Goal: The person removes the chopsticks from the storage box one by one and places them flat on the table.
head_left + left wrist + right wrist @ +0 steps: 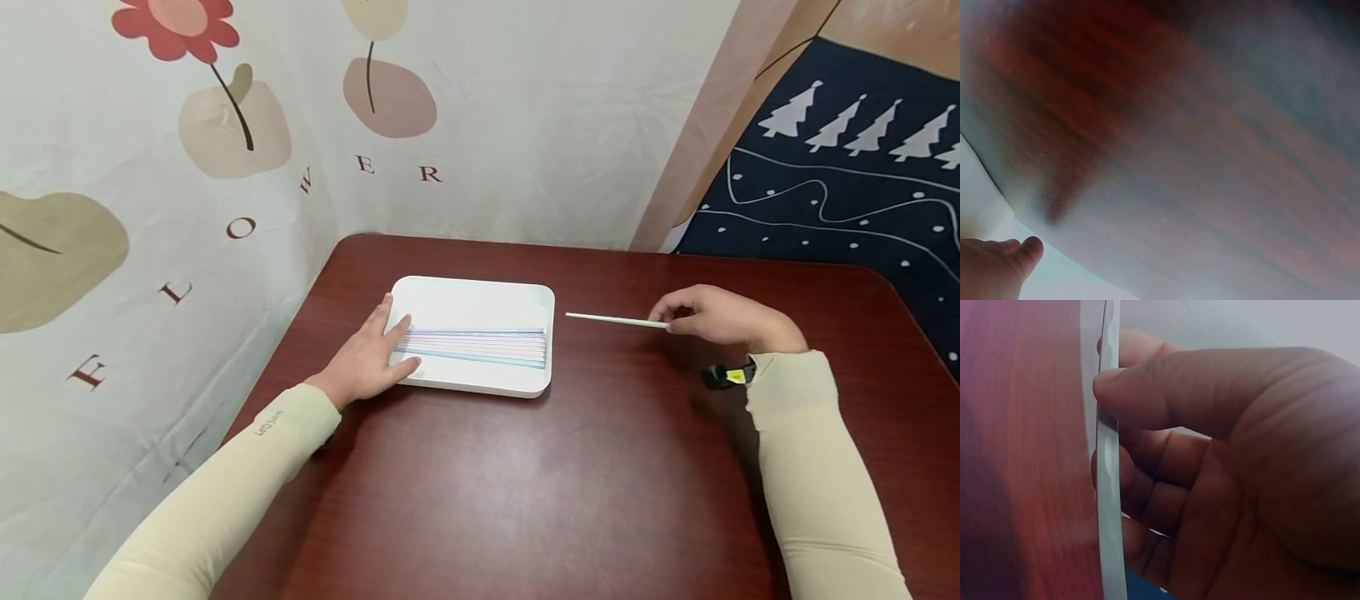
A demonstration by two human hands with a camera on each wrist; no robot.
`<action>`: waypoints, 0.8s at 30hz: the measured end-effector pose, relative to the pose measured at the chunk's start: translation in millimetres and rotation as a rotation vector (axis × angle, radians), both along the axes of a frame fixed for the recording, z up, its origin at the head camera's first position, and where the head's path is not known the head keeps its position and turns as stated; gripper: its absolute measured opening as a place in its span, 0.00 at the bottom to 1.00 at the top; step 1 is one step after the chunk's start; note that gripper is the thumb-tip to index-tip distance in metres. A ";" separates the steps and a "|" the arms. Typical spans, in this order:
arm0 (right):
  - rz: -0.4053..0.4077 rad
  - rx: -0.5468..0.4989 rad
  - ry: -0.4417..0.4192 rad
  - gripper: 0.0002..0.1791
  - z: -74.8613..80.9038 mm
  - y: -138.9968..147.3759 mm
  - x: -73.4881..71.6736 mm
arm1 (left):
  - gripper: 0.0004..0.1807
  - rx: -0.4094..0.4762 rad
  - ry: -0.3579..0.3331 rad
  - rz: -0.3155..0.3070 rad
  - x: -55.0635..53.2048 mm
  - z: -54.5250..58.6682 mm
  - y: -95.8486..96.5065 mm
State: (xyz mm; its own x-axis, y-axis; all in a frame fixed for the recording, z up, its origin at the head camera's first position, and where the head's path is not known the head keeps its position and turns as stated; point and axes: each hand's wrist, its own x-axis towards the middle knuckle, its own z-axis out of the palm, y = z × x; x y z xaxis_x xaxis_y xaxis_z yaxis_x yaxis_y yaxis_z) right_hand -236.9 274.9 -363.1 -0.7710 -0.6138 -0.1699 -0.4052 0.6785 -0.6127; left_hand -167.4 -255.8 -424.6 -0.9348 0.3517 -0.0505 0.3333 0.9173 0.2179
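A white tray lies on the table in the head view, with several thin pastel chopsticks side by side in it. My left hand rests spread over the tray's left end and covers the chopsticks' left tips. In the left wrist view the left thumb shows near a pale edge. To the right of the tray, my right hand pinches a single pale green chopstick between thumb and fingers. This chopstick points left, apart from the tray, and its other end is hidden by the hand.
The dark red-brown table reaches to a white patterned cloth at the back and left. A dark blue cloth with white trees hangs at the right. A black strap mount hangs below the right wrist.
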 end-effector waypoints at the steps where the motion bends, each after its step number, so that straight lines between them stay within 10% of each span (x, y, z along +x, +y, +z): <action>1: -0.008 -0.002 -0.005 0.12 -0.4 3.5 1.2 | 0.45 -0.003 -0.001 0.001 -0.2 0.1 0.0; 24: -0.123 0.042 -0.008 0.14 -28.9 32.1 -0.5 | 0.45 -0.008 0.008 -0.008 -4.4 -2.7 -1.5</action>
State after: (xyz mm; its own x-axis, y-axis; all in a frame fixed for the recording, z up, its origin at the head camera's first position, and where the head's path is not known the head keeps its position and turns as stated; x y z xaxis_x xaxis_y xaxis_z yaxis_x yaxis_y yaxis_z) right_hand -237.4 307.0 -392.0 -0.8385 -0.5068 -0.2000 -0.3127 0.7482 -0.5851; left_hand -171.8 -257.3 -427.3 -0.9324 0.3586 -0.0457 0.3422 0.9163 0.2082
